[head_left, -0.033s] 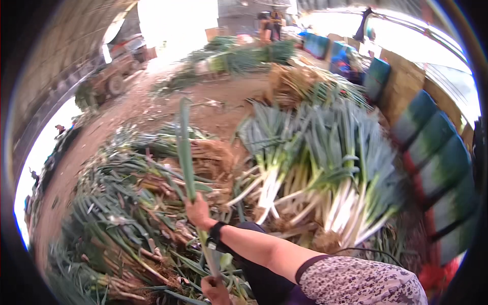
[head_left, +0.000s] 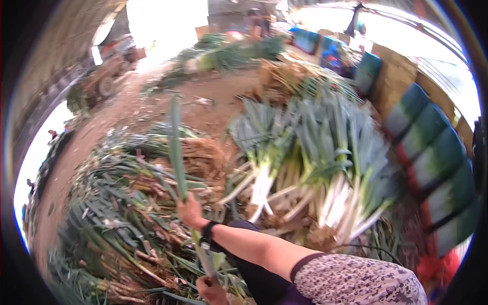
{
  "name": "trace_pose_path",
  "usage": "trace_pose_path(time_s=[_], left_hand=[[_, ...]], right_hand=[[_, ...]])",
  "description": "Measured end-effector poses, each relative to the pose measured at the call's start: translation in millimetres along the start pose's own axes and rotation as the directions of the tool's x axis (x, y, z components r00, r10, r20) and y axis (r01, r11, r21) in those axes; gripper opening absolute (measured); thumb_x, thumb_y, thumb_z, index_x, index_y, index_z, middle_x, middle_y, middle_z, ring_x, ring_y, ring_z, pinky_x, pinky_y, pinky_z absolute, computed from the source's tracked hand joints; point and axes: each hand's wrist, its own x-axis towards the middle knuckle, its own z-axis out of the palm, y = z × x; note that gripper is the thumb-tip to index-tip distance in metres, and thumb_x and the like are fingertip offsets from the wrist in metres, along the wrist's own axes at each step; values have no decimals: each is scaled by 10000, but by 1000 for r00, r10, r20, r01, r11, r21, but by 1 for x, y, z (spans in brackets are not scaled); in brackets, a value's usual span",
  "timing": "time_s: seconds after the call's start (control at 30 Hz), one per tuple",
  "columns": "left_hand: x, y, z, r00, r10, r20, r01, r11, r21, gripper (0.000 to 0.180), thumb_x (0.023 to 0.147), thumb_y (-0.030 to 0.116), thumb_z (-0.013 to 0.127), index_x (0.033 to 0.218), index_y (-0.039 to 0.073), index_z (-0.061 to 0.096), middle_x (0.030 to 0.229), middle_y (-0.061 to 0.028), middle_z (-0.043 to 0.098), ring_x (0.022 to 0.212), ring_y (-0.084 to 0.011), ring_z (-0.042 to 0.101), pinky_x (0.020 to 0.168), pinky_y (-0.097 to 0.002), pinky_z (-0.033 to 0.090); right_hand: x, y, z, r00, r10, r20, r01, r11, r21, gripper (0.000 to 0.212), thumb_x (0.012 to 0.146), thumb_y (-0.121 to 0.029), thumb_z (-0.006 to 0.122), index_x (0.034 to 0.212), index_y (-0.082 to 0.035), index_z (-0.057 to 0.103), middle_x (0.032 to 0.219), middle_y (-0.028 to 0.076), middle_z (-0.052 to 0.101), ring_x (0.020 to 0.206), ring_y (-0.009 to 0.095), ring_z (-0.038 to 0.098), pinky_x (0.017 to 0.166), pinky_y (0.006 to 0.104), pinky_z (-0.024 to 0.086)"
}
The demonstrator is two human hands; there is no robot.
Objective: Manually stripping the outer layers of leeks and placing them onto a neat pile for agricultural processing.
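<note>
Leek [head_left: 176, 145] (near-upright); two-handed grip [head_left: 190, 212]

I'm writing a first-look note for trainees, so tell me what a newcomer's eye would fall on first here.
Probably the big heap of leeks right of centre, its bright white stalks pointing toward the viewer. Next, the single long leek left of centre, with the right hand around it and the left hand lower down. Then the row of blue-green blocks along the right edge.
</note>
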Motion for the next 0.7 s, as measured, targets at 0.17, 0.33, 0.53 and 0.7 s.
trace_pose_path(time_s=[0.17,0.33,0.53,0.7], left_hand=[[-2,-12,-12,905,417,-84,-314,788,529,138,914,122,563,898,10,643,720,-150,572,638,-312,522,605,-419,456],[-2,-27,-8,876,464,-134,-409,860,304,223,902,216,613,978,6,617,868,-177,600,721,-325,555,648,-442,473],[-27,-33,-31,970,195,-143,-174,974,145,318,884,273,637,1045,1,596,967,-191,600,789,-339,567,706,-467,474],[-37,-63,-58,776,527,-347,-396,835,383,147,880,112,539,901,-33,535,810,-96,548,685,-198,549,566,-311,444]], right_hand=[[-15,-11,9,1000,6,-11,-4,983,182,238,891,-223,541,1046,-57,469,877,265,597,813,473,564,695,523,449],[5,-7,-3,982,189,4,-188,973,136,329,921,-290,517,1133,-65,405,930,285,611,902,497,564,771,531,443],[23,-2,-11,970,240,-29,-235,963,130,328,924,-302,506,1135,-68,415,954,277,616,937,493,554,795,524,434],[11,18,25,995,100,-10,-97,984,152,286,873,-197,517,1072,1,464,930,319,595,902,464,587,772,512,457]])
